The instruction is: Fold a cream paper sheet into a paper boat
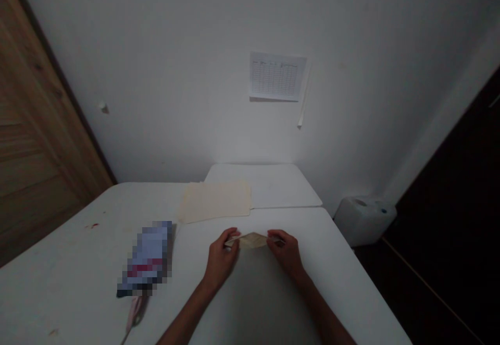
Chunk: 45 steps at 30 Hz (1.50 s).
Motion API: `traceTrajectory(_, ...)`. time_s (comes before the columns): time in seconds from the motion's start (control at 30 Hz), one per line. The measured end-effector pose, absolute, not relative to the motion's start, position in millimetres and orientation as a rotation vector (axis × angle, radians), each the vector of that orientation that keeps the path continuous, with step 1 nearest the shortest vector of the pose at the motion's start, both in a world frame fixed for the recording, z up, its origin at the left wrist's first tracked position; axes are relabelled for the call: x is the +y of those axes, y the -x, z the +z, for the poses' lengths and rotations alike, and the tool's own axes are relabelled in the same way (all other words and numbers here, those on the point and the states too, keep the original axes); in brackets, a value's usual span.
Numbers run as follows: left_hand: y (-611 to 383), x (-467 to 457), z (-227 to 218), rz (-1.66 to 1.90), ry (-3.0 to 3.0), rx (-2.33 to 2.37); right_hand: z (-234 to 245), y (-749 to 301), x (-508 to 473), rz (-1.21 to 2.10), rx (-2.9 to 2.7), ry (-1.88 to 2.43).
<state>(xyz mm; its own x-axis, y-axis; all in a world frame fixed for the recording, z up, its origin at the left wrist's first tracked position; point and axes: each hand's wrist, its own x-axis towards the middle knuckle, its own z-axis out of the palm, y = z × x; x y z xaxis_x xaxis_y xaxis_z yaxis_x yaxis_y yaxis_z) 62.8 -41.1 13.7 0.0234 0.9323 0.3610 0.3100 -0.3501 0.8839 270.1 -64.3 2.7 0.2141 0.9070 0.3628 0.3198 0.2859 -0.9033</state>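
**Blur and hands are obscuring items**
Pixelation is masking the object [146, 259]; the left hand [220, 259] and right hand [286, 254] are covering the ends of the folded paper [252, 240]; the wall sheet [276, 76] is reading too small.

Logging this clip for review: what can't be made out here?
Head view:
- Pixelated object: mosaic blur hides what it is.
- Folded tan sheet: ends hidden by left hand and right hand.
- Wall chart: text too small to read.
- Pink item: cut off by bottom edge.
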Motion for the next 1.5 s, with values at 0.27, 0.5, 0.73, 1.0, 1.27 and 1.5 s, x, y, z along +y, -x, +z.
traceTrajectory(0.27, -56, -40, 14, 1.353, -1.552, 1.308, 7, -270, -67, 0.665, -1.258, 1.276)
traceTrajectory(0.5, -54, -37, 8, 1.360, -1.420, 1.235, 4, -271, -65, 0.695, -1.196, 1.246)
traceTrajectory(0.73, -55, -36, 6, 1.368, -1.388, 1.184, 7, -268, -68, 0.697, -1.151, 1.233)
traceTrajectory(1.0, -54, -36, 5, 1.330, -1.476, 1.216, 7, -267, -69, 0.662, -1.180, 1.214)
traceTrajectory(1.27, -54, -39, 9, 1.300, -1.532, 1.260, 5, -268, -69, 0.631, -1.218, 1.228)
traceTrajectory(1.5, -58, -43, 20, 1.302, -1.496, 1.282, 10, -266, -73, 0.612, -1.265, 1.205)
